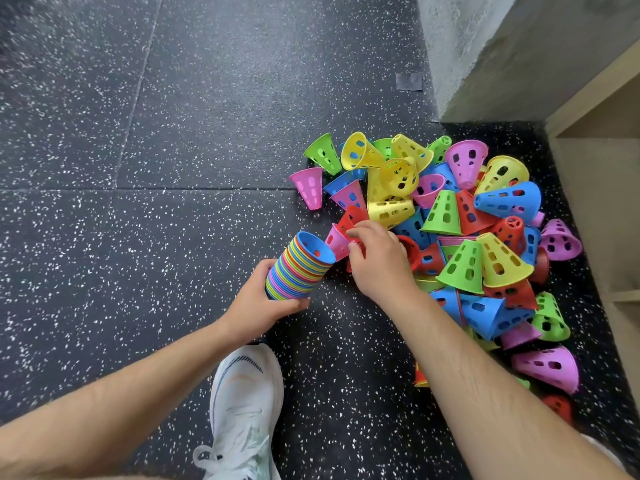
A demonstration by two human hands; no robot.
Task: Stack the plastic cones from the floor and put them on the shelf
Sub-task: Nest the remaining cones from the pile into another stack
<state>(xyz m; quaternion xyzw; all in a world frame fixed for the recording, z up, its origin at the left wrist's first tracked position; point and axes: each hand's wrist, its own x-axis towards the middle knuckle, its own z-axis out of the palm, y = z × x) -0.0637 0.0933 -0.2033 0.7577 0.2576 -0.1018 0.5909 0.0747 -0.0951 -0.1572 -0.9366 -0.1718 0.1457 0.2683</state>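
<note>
Plastic cones, perforated and brightly coloured, lie in one loose pile (pixel 467 237) of several dozen, too many to count exactly, just beyond the right hand (pixel 377 261). The left hand (pixel 263 299) wraps round one nested stack (pixel 298 268) of thin rims, a blue cone innermost. Beside the stack, the right hand's curled fingers pinch one red cone (pixel 353 218). One white shoe (pixel 246 403) rests near the wrists on the black speckled rubber floor (pixel 173 168). One pale wooden shelf (pixel 595 109) stands right of both hands.
</note>
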